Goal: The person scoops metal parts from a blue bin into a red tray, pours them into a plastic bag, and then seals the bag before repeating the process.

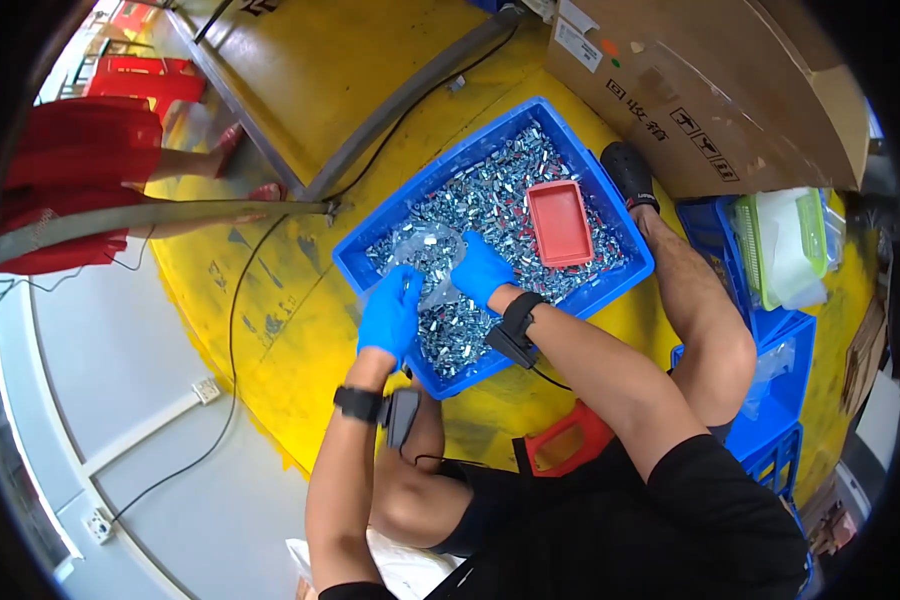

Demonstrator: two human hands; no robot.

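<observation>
A large blue plastic bin point(598, 292) stands in front of me, filled with small silvery metal parts point(470, 190). Over its left half, a clear plastic bag point(432, 248) is spread between my gloved hands, with what look like metal parts in or behind it. My left hand point(390, 312), in a blue glove, closes on the bag's near left side. My right hand point(482, 270), gloved alike, grips its right edge with bent fingers. A red rectangular tray point(560, 225) lies on the parts, to the right of my right hand.
A big cardboard box point(705, 100) stands behind at the right. Blue crates point(770, 400) and a green-edged basket point(770, 250) are beside my right leg. A metal frame point(410, 95) and a black cable point(235, 350) lie left. A person in red point(85, 170) is at far left.
</observation>
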